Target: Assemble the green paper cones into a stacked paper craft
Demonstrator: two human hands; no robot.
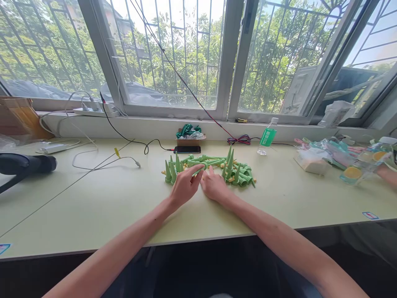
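Note:
My left hand [186, 182] is closed around a light green tapered plastic piece [201, 167], held just above the table. Close beside it, my right hand [214, 186] rests low with its fingers curled down among small pieces; its fingertips are partly hidden, so what they pinch does not show. Green cones [168, 173] stand upright left of my hands. On the right, a heap of green hollow cones [244, 177] lies mostly on its side, with a tall cone [230, 161] upright in it. Small yellowish bits are scattered between the cones.
Behind the cones are a black phone [187, 149] and a small box [189, 142] with green wrapping. A water bottle [267, 136] stands to the right. Cables [102, 165] cross the left side. At far right, another person's hand [387, 174] is near plastic bags [338, 155].

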